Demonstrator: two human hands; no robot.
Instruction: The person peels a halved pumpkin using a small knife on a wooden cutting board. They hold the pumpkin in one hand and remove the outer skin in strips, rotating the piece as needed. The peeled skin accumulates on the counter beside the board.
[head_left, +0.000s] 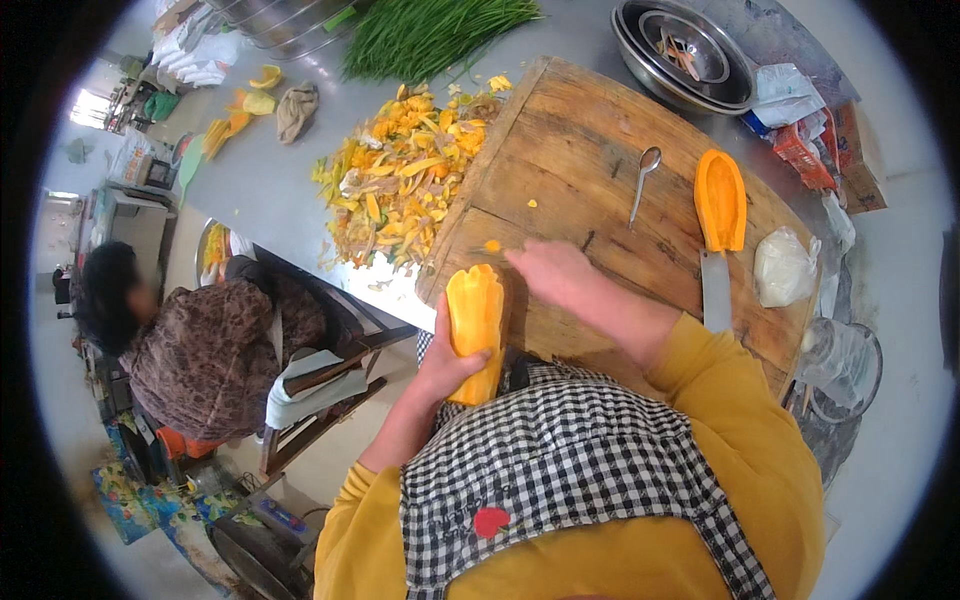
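A long piece of peeled orange squash (475, 322) stands tilted in my left hand (444, 364), close to my apron at the board's near edge. Just right of its upper end, over the wooden cutting board (570, 180), is my right hand (551, 274). Its fingers are curled and blurred, so whether it grips anything is unclear. A small orange scrap (492, 245) shows by its fingertips. On the board's right side lies a hollowed squash half (721, 199), touching a cleaver blade (715, 292) whose handle is hidden by my sleeve. A metal spoon (645, 184) rests farther back.
Peelings and pulp (405, 180) are heaped left of the board, with green chives (435, 34) behind. Nested steel bowls (686, 56) stand back right; a white plastic bag (785, 266) sits on the board. A person (210, 345) sits at left beside a wooden chair (322, 390).
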